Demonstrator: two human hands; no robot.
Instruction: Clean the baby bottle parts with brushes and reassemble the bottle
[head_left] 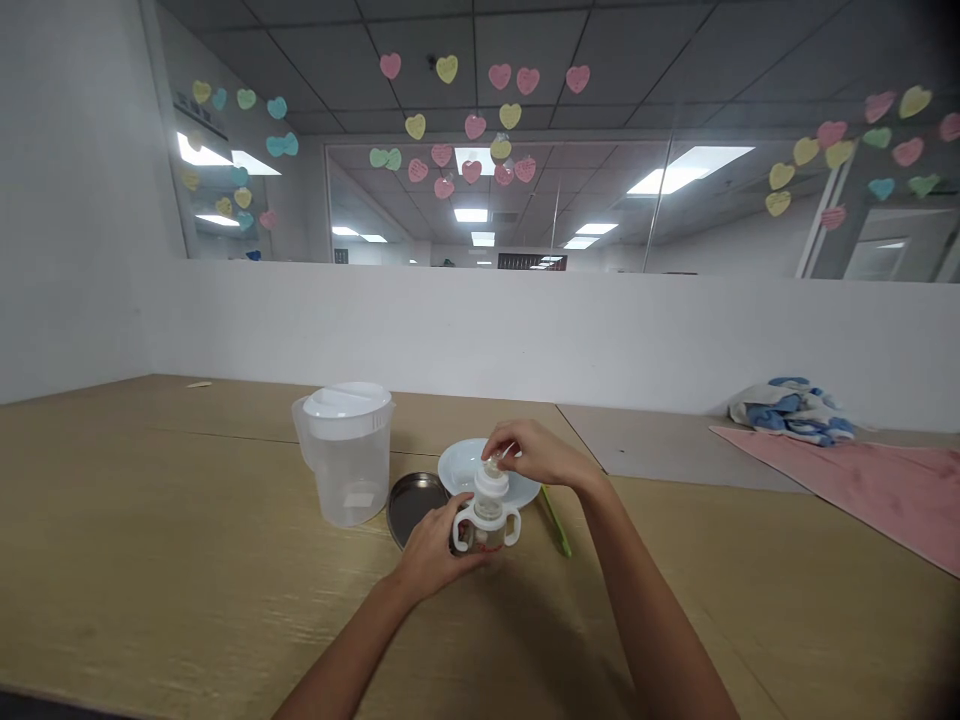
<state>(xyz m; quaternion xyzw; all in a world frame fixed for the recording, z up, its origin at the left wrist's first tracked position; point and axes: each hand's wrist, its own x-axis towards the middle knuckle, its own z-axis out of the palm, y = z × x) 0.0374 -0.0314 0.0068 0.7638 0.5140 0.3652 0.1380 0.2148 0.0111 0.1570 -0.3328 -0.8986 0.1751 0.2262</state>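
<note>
A baby bottle point(489, 508) with a white collar and two white side handles is in front of me, upright or nearly so. My left hand point(435, 552) is wrapped round its left side and lower body. At its top, my right hand point(534, 452) pinches the clear teat end point(493, 466) between thumb and fingers. Behind the bottle lies a pale blue-white bowl point(459, 462), partly covered by the bottle and my right hand. A dark round metal pan point(409, 500) sits just left of it, its right part hidden by my left hand.
A lidded translucent pitcher point(349, 455) stands left of the pan. A green stick-like utensil point(556, 522) lies right of the bowl. Far right are a crumpled blue-and-white cloth point(793, 410) and a pink cloth point(885, 480). A white wall point(450, 330) bounds the table's back.
</note>
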